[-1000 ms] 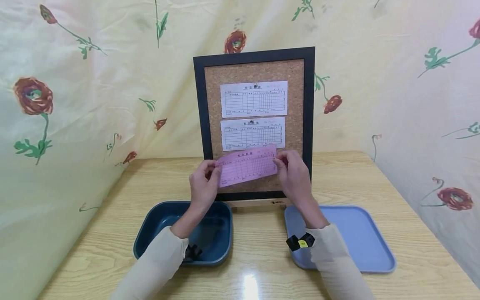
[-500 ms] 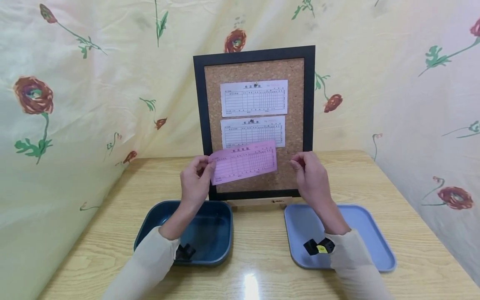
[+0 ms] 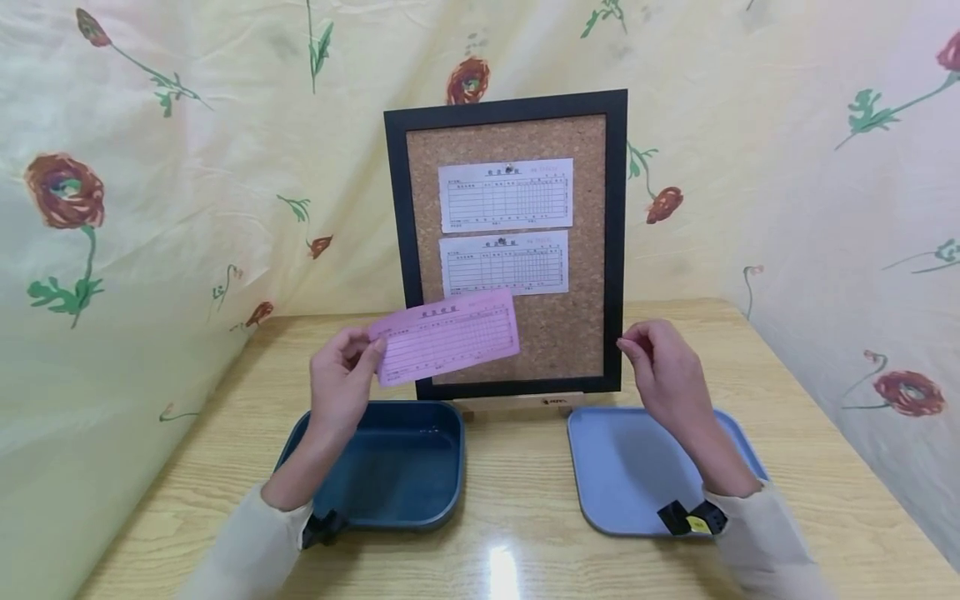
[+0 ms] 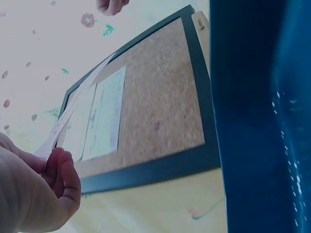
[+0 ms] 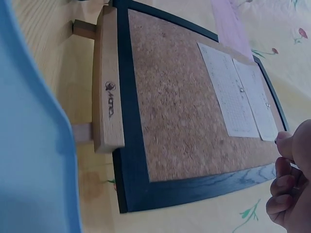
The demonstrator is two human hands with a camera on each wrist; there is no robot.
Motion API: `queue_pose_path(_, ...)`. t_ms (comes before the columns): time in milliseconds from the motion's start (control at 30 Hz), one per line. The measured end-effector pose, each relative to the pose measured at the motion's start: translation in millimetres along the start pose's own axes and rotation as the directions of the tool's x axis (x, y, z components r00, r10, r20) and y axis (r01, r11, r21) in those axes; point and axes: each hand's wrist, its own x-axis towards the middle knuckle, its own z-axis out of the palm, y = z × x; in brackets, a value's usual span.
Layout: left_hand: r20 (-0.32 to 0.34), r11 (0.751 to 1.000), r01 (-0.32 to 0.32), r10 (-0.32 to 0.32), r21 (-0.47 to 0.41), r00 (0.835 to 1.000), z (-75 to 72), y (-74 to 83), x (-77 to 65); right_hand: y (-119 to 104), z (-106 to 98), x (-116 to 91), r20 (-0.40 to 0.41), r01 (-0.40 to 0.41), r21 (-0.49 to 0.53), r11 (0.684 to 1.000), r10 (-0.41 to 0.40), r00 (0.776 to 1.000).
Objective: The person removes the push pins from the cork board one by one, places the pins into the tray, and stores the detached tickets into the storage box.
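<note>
A pink receipt slip point(image 3: 448, 336) hangs from my left hand point(image 3: 341, 379), its left end pinched between thumb and fingers. It is tilted, its right end up, and overlaps the lower left of a corkboard point(image 3: 558, 333) in the head view. Two white receipt slips, an upper one point(image 3: 506, 196) and a lower one point(image 3: 504, 265), are pinned on the cork, one above the other. Right of the black frame, my right hand point(image 3: 671, 375) pinches with thumb and forefinger; the right wrist view shows a tiny dark tip there, like that of a pushpin point(image 5: 276, 141), mostly hidden.
A dark blue bin point(image 3: 405, 467) stands under my left forearm, a light blue tray point(image 3: 615, 475) under my right. The board leans on a wooden stand point(image 3: 517, 403) on the wood-grain table point(image 3: 517, 492). Behind it hangs a flowered cloth point(image 3: 300, 125).
The right hand has come off the pink slip and moved right, past the frame. The left hand has drawn the slip left and slightly down, showing more cork.
</note>
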Motion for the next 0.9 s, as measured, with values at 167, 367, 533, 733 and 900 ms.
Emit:
queue_pose_path(167, -0.025, 0.998, 0.060, -0.060, 0.010, 0.998, -22.7, -3.1, -7.5, 4.4, -8.0, -6.0, 0.037, 0.000, -0.011, 1.000, 0.001, 0.999)
queue_pose_path(367, -0.025, 0.984, 0.170, -0.169, 0.046, 0.985, -51.1, -7.1, -11.9, 13.1, -17.4, -15.2, 0.125, -0.010, -0.031, 0.999, 0.014, 0.992)
queue_pose_path(533, -0.027, 0.978, 0.210, -0.210, 0.007, 0.977, -75.6, -15.5, -13.4, 20.5, -24.6, -22.7, 0.170, -0.003, -0.052, 0.999, 0.012, 0.985)
queue_pose_path(733, 0.001, 0.973, 0.215, -0.215, -0.090, 0.977, -100.5, -30.7, -15.2, 28.9, -29.8, -31.5, 0.214, -0.005, -0.073, 0.997, 0.020, 0.977)
queue_pose_path(900, 0.033, 0.966, 0.228, -0.225, -0.124, 0.974, -115.8, -42.2, -17.7, 37.8, -29.9, -39.6, 0.276, 0.011, -0.098, 0.995, 0.017, 0.961)
